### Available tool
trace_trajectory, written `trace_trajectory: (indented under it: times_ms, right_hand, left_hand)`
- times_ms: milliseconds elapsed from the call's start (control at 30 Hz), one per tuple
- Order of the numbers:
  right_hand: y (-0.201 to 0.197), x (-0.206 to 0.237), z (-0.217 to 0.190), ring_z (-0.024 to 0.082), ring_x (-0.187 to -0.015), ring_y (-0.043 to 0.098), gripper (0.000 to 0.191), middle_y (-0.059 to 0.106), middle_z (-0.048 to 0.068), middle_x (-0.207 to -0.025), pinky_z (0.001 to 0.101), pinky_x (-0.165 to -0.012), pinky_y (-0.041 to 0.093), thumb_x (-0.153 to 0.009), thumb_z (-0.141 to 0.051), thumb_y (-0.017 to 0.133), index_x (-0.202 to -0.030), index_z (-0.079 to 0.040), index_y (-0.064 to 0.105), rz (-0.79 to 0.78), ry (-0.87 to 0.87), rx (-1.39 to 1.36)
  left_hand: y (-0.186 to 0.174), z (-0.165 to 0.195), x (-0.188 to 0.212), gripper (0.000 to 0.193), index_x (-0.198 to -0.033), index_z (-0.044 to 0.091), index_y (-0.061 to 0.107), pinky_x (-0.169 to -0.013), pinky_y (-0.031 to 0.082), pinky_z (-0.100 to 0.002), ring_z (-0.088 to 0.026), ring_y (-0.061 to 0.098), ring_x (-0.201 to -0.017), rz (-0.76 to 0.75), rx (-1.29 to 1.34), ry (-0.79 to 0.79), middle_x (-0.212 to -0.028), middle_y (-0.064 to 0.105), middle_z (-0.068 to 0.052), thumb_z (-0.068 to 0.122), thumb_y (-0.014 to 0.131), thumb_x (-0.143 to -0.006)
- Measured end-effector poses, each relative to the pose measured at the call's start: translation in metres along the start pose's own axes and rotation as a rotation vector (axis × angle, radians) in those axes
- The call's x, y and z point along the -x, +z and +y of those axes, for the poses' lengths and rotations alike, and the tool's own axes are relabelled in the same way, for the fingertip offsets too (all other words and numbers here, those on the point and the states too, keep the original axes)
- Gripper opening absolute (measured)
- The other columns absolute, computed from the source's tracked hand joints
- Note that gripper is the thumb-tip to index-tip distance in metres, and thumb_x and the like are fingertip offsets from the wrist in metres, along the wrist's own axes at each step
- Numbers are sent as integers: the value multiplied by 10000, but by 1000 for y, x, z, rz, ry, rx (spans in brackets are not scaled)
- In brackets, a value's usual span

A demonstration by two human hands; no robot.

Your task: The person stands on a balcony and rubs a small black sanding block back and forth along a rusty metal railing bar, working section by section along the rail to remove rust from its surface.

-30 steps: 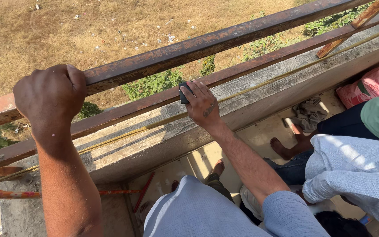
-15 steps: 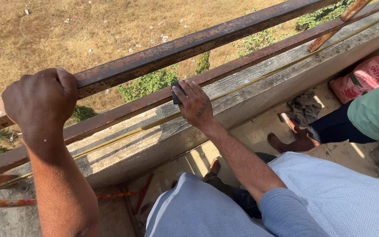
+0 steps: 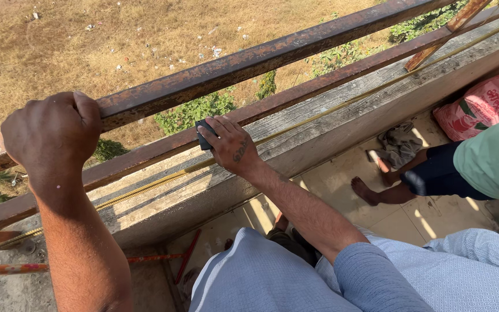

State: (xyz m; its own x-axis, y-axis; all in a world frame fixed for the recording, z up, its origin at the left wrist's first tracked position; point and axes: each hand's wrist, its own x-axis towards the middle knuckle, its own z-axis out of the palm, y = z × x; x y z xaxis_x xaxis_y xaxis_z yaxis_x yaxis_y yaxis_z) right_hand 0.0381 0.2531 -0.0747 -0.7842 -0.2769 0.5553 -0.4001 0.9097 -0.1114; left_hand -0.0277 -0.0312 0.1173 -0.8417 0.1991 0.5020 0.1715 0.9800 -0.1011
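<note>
Elevated balcony or open terrace of a building under construction or repair. Indicated by: rusty steel railing bars running diagonally across the frame; rough concrete parapet ledge directly below them; tiled floor at lower right, dusty, with a crumpled rag and a pink sack at the right edge. Dry grass field with scattered litter and green shrubs seen far below, upper left of the frame.

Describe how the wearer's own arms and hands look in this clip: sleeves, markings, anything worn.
Both hands are bare, without gloves. The left hand and its forearm show no sleeve in view. The right hand has a small dark tattoo near the wrist; a light blue sleeve covers that arm's upper part.
</note>
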Motion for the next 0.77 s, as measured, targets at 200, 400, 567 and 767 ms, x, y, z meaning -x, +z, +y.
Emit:
trace_trajectory:
  times_ms: [200,400,567,767]
  right_hand:
    - [-8,3,12,384,-1360,532,579,557,198,-1438,527,-1156,450,-869,-139,735,-1422,-90,569,7,13,18]
    - [-20,10,31,387,-1366,535,563,568,203,-1429,524,-1168,442,-865,-110,713,-1413,-72,592,36,44,34]
    - [-35,21,57,401,-1336,555,509,600,199,-1395,531,-1157,446,-859,-117,710,-1360,-57,636,87,101,78]
    - [-49,45,95,399,-1330,574,477,601,200,-1424,509,-1154,450,-894,-118,711,-1362,-53,647,107,199,120]
  left_hand:
    - [5,-1,-3,623,-732,169,766,-446,327,-374,-174,356,-378,-15,-56,18,-422,475,-6,363,381,-1182]
    - [-3,3,-3,564,-746,137,768,-423,346,-389,-196,378,-353,-6,4,1,-432,484,-37,339,391,-1113]
    - [-9,5,-3,560,-742,145,765,-436,360,-389,-199,401,-359,15,-15,22,-448,499,-38,338,401,-1121]
    - [-4,2,-3,547,-777,150,782,-454,379,-394,-209,423,-374,14,-31,16,-458,520,-48,346,411,-1128]
